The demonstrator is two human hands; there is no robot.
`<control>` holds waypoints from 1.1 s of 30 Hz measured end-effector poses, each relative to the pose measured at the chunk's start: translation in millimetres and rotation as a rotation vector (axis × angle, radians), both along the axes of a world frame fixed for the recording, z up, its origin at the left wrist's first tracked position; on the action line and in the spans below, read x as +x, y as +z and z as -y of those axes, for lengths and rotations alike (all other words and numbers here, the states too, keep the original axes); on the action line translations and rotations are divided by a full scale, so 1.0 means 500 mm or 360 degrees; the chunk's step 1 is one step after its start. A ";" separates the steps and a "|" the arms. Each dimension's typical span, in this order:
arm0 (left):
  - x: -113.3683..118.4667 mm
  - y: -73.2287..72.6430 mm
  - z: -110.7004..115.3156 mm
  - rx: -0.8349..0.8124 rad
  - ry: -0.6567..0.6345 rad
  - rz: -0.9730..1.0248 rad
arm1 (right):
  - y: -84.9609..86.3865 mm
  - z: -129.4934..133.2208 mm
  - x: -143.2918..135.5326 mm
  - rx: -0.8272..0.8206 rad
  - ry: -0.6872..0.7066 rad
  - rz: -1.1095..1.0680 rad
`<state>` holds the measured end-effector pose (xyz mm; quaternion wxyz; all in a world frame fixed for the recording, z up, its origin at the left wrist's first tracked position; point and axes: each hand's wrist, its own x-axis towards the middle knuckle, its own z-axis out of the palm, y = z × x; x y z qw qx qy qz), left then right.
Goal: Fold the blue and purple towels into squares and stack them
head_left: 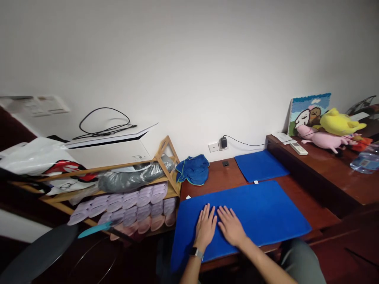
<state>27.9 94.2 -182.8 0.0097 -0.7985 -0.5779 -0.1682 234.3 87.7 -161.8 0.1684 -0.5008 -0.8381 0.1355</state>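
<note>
Left hand [206,228], right hand [231,227], spread flat, seemingly smoothed the blue cloth [266,211]; any outward stroke needed even pressure!

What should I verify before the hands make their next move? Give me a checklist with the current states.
1. Both hands on the cloth: ok. The left hand and right hand lie palm down on the large blue cloth.
2. Large cloth spread out: ok. No big folds show.
3. Smaller blue cloth out from under the hands: ok. It lies flat behind the large one.
4. Bunched blue cloth flat: not ok. It is crumpled near the wall.
5. Nothing under the palms: cannot tell. The hands hide that.
6. Plastic bottle off the cloths: ok. It is on the raised surface at right.
</note>
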 end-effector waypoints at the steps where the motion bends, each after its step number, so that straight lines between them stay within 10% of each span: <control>1: 0.010 -0.009 0.015 -0.0035 -0.0018 0.0002 | -0.005 0.019 -0.031 -0.0028 0.0054 -0.0015; 6: -0.002 -0.016 0.047 -0.0117 -0.0009 -0.0025 | -0.022 0.042 -0.004 -0.0113 -0.0036 0.0060; 15: -0.005 -0.014 0.036 -0.0111 0.0004 0.0024 | -0.111 0.013 0.541 -0.0117 -0.0987 0.0523; 19: -0.002 -0.005 0.036 -0.0154 0.0030 0.0026 | -0.140 0.016 0.663 -0.0078 -0.1090 0.0516; 28: -0.036 -0.003 0.039 -0.0115 0.0048 0.0102 | -0.119 0.006 0.633 -0.0068 -0.1160 0.0505; 33: -0.150 -0.010 0.004 0.0029 0.0286 0.0088 | -0.018 -0.042 0.432 0.0060 -0.0857 0.0335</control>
